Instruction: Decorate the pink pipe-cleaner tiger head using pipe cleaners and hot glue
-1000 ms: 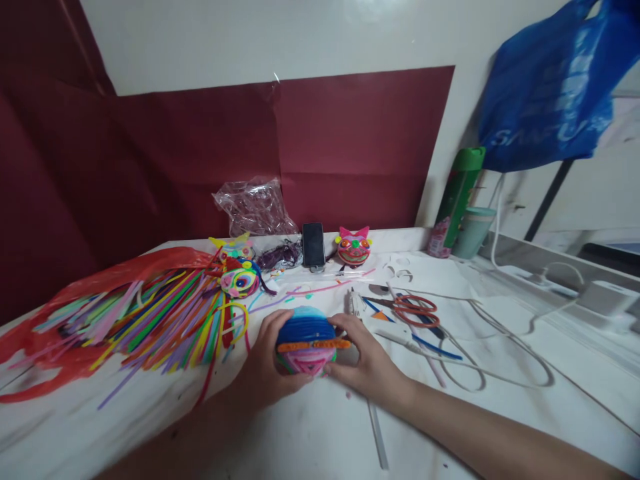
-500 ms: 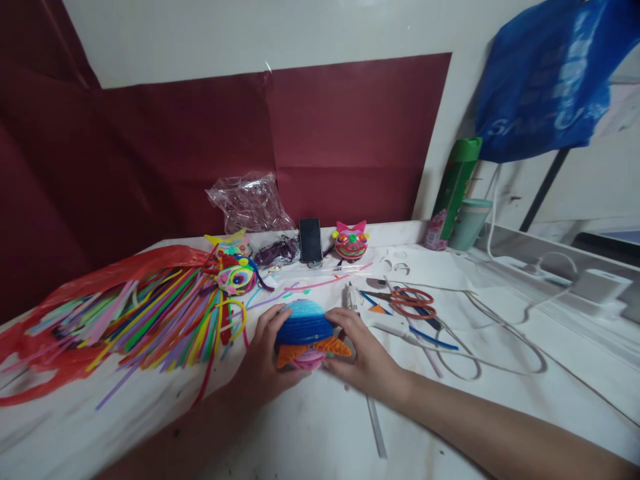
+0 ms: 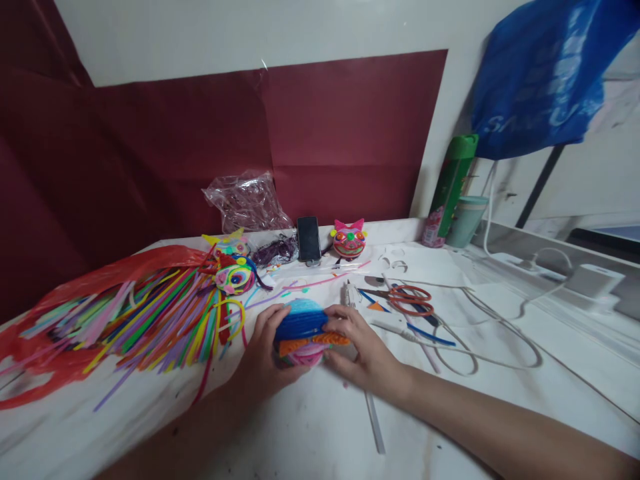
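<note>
Two hands cup one blue-banded chenille-stem ball (image 3: pixel 301 325) at the centre of the dial, over the marbled tabletop (image 3: pixel 310 443); whether it touches that surface is hidden. The left hand (image 3: pixel 263 351) curls around its 9 o'clock side, and the right hand (image 3: pixel 364 350) grips its 3 o'clock side, thumb apart from the bent fingers. By my judgement the piece is well built up: light and dark blue bands cover its top, with orange pieces (image 3: pixel 333 339) and a pink part (image 3: pixel 306 355) toward 6 o'clock. No eyes show on it, whereas the pink cat-eared head (image 3: pixel 349 241) near 1 o'clock has eyes, ears and a mouth, so facial details may be left to add, unless they sit on a side out of sight. I cannot tell whether the orange pieces are fixed or merely held in place. Another colourful head (image 3: pixel 235 277) lies at 10 o'clock, beside a spread of loose chenille stems (image 3: pixel 160 323) at 9 o'clock. Toward 2 o'clock lie a white glue gun (image 3: pixel 353 298) and orange-handled scissors (image 3: pixel 399 293), both apart from the hands
</note>
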The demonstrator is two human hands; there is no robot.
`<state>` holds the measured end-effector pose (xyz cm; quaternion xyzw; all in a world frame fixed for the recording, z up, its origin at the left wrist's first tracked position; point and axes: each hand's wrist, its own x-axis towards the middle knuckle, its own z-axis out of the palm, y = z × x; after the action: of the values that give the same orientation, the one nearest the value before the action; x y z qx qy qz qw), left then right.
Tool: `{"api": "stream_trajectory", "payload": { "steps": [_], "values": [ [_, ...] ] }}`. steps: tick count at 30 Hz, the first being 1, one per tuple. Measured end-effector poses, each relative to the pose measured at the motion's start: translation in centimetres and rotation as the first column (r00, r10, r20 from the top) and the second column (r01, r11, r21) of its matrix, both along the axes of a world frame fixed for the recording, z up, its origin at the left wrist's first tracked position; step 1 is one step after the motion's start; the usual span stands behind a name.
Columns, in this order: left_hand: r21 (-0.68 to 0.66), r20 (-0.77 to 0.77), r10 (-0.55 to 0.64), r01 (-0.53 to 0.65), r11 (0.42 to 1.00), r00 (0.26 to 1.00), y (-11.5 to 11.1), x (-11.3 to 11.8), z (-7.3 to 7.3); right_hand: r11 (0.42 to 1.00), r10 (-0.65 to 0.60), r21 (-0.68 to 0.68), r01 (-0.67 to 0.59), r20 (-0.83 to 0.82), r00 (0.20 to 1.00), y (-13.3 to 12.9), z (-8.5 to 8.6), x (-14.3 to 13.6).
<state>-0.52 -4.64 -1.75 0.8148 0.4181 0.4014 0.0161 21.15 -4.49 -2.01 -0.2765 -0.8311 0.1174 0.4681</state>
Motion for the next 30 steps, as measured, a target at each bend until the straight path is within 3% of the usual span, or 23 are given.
{"api": "stream_trajectory", "payload": {
  "steps": [15, 25, 30],
  "values": [
    [0.024, 0.019, -0.026, 0.025, 0.999, 0.999, 0.4, -0.1, 0.0, 1.000, 0.009, 0.014, -0.009, -0.010, 1.000, 0.2, 0.2, -0.1],
    [-0.027, 0.054, -0.017, 0.019, 0.999, 0.998, 0.9, -0.5, -0.2, 0.995, 0.042, -0.088, -0.051, -0.106, 0.993, 0.5, 0.2, -0.2],
    [-0.143, 0.178, 0.026, 0.000, 0.990, 0.984, 1.1, -0.6, -0.1, 0.990, 0.025, -0.137, -0.043, -0.131, 0.991, 0.8, -0.2, -0.3]
  ]
}}
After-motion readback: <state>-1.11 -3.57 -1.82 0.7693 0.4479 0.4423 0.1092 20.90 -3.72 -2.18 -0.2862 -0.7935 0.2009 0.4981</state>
